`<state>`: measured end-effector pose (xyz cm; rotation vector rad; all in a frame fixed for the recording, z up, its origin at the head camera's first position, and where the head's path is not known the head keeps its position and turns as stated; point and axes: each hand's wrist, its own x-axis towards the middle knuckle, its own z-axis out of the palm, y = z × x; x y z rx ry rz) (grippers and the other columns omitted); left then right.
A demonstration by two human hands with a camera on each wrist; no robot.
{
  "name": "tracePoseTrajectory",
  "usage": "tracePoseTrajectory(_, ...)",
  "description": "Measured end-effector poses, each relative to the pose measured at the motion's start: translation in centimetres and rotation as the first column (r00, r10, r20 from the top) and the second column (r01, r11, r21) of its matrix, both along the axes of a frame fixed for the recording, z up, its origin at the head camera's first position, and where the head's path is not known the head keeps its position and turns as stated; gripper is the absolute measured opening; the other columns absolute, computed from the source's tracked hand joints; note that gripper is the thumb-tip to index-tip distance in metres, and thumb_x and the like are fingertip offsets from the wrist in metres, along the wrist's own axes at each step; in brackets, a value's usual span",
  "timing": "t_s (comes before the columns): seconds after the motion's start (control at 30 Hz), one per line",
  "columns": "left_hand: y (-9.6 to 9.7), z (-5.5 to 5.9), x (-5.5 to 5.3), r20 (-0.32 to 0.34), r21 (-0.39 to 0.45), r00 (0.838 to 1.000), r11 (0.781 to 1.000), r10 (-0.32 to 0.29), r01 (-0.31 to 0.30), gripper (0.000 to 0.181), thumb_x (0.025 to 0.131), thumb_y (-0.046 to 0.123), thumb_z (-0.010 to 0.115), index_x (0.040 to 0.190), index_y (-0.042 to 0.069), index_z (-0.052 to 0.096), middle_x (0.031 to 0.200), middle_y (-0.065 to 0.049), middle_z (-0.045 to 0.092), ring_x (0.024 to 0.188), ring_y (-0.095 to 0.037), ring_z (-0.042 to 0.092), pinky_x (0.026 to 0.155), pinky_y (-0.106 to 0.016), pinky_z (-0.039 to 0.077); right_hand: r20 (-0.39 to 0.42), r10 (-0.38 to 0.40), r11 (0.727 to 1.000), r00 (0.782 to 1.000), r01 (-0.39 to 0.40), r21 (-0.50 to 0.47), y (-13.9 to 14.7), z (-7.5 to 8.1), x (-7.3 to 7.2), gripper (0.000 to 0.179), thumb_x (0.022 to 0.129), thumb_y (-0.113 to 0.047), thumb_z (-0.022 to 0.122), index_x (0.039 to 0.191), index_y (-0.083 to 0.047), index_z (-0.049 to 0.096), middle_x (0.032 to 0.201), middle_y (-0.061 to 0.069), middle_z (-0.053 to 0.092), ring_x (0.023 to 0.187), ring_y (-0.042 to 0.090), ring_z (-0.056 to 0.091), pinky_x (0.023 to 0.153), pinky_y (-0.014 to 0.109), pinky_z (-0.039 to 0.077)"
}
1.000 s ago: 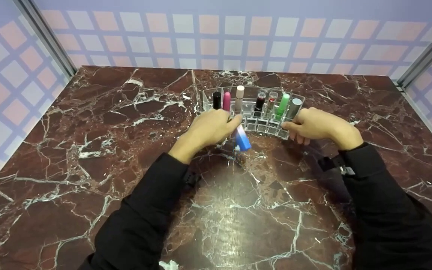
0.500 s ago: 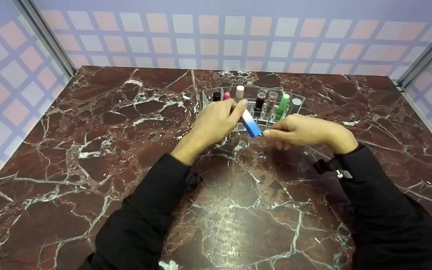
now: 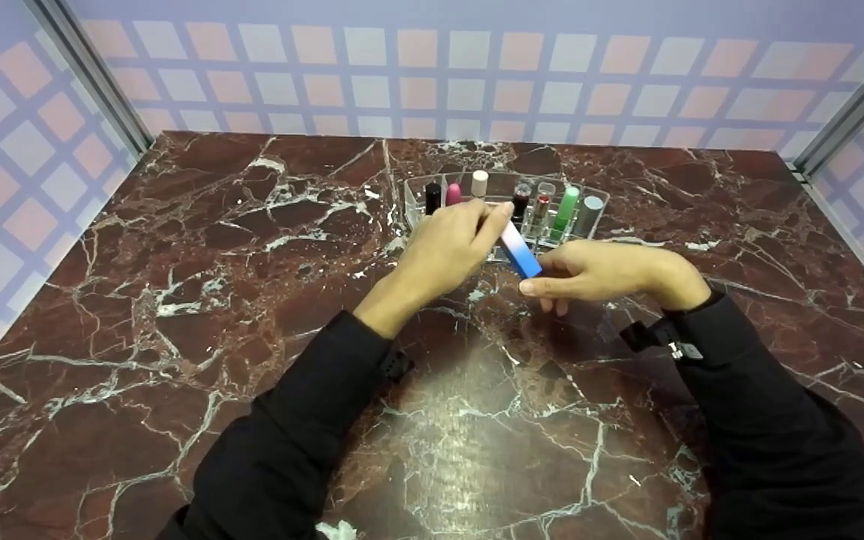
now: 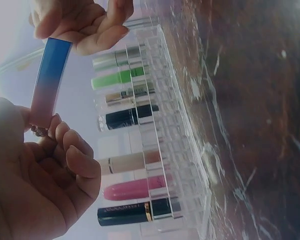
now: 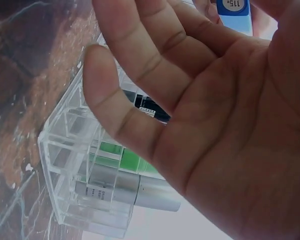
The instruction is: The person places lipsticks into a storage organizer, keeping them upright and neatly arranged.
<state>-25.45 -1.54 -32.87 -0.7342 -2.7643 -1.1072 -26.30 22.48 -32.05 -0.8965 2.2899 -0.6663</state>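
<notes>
My left hand [image 3: 451,244] pinches the pink end of a square lipstick [image 3: 520,251] that fades from pink to blue. The lipstick is tilted and held up in front of a clear acrylic organizer [image 3: 409,199]. My right hand [image 3: 601,274] is at its blue end, thumb tip and fingertips right beside it, fingers loosely extended. In the left wrist view the lipstick [image 4: 50,82] spans the two hands. A round number label on its blue end [image 5: 234,5] shows at the top of the right wrist view. My left hand hides part of the organizer.
Several cosmetic tubes stand in the organizer's back row: a black tube [image 3: 433,196], a pink tube [image 3: 454,195], a cream-capped tube [image 3: 480,184], a green tube [image 3: 567,210] and a grey tube [image 3: 591,214]. A brown marbled table [image 3: 252,420] lies beneath; tiled-pattern walls [image 3: 477,52] enclose it.
My left hand has lifted the lipstick and carried it rightward from the organizer's front. My right hand has left the organizer's right corner and come in to the lipstick's blue end.
</notes>
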Motion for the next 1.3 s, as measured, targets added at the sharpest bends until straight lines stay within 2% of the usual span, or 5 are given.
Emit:
tracePoseTrajectory(0.13,0.4,0.0,0.3,-0.015,0.007,1.0,1.0,-0.016,0.016,0.043,0.112,0.048,0.036,0.084,0.018,0.051,0.07,0.006,0.045,0.054,-0.008,0.037,0.051,-0.024,0.034,0.034,0.052,0.998,0.998,-0.051,-0.031,0.0,0.3,0.2,0.034,0.108,-0.032,0.058,0.107,0.0,0.065,0.095,0.011,0.074,0.085,0.03,0.072,0.077,0.043,0.06)
tracePoseTrajectory(0.23,0.5,0.0,0.4,-0.023,0.013,0.999,1.0,-0.024,0.025,0.043,0.112,0.048,0.038,0.083,0.019,0.051,0.069,0.006,0.045,0.053,-0.007,0.036,0.048,-0.023,0.033,0.027,0.071,0.997,0.997,-0.07,-0.042,0.0,0.6,0.4,0.032,0.108,-0.031,0.057,0.103,-0.001,0.065,0.091,0.009,0.074,0.079,0.031,0.069,0.071,0.037,0.058)
tracePoseTrajectory(0.6,0.4,0.0,0.3,0.02,0.057,0.998,0.996,-0.067,0.066,0.044,0.109,0.053,0.04,0.1,0.016,0.061,0.072,0.005,0.051,0.055,-0.008,0.042,0.051,-0.024,0.036,-0.006,-0.001,1.0,1.0,0.001,-0.031,-0.1,0.9,0.6,0.037,0.109,-0.036,0.054,0.097,-0.002,0.064,0.08,0.006,0.067,0.063,0.019,0.055,0.057,0.027,0.048)
tracePoseTrajectory(0.93,0.4,0.1,0.4,0.033,0.074,0.995,0.993,-0.09,0.087,0.041,0.109,0.053,0.042,0.096,0.018,0.056,0.073,0.005,0.049,0.057,-0.008,0.041,0.051,-0.024,0.035,0.01,0.014,0.998,1.0,-0.014,-0.061,-0.4,1.0,1.1,0.037,0.11,-0.035,0.052,0.097,-0.002,0.063,0.081,0.005,0.068,0.07,0.029,0.062,0.062,0.031,0.053)
tracePoseTrajectory(1.3,0.5,-0.2,0.4,0.031,0.046,0.994,0.994,-0.105,0.104,0.043,0.11,0.052,0.04,0.092,0.018,0.057,0.073,0.005,0.049,0.058,-0.008,0.04,0.051,-0.025,0.037,-0.001,0.066,0.998,0.998,-0.066,-0.019,-0.7,1.2,1.1,0.04,0.11,-0.036,0.052,0.092,-0.004,0.071,0.078,0.008,0.068,0.058,0.008,0.048,0.057,0.024,0.042)
